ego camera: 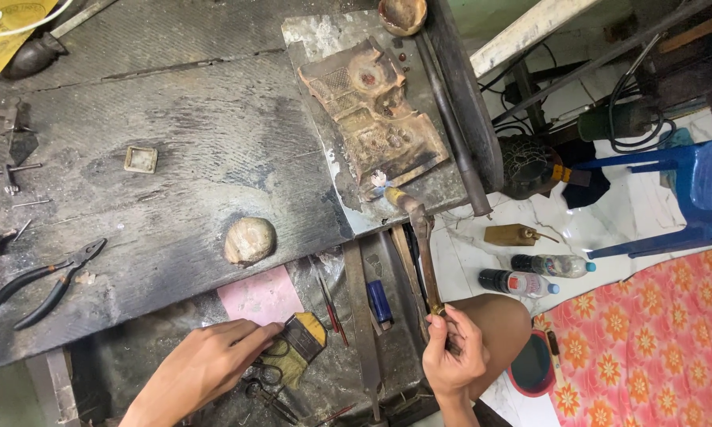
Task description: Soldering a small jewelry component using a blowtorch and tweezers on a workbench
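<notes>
I'm seeing the left hand (213, 360) reaching open-fingered onto a yellow brush (302, 341), while the right hand (451, 352) is gripping the torch (419, 237) closed: stiff, probably hot-tipped, best held low.

1. Right hand (453, 357) grips the handle of a torch (419, 237); its nozzle points at a small pale piece (379, 179) on a scorched firebrick (372, 115).
2. Left hand (205, 368) reaches into an open drawer, fingertips on a yellow-edged brush (302, 341), beside a pink paper (259, 296).
3. Bench top (174, 103): black pliers (47, 281), rounded stone (250, 239), small square frame (141, 160).
4. Floor: two bottles (534, 273), blue plastic chair (688, 198).
</notes>
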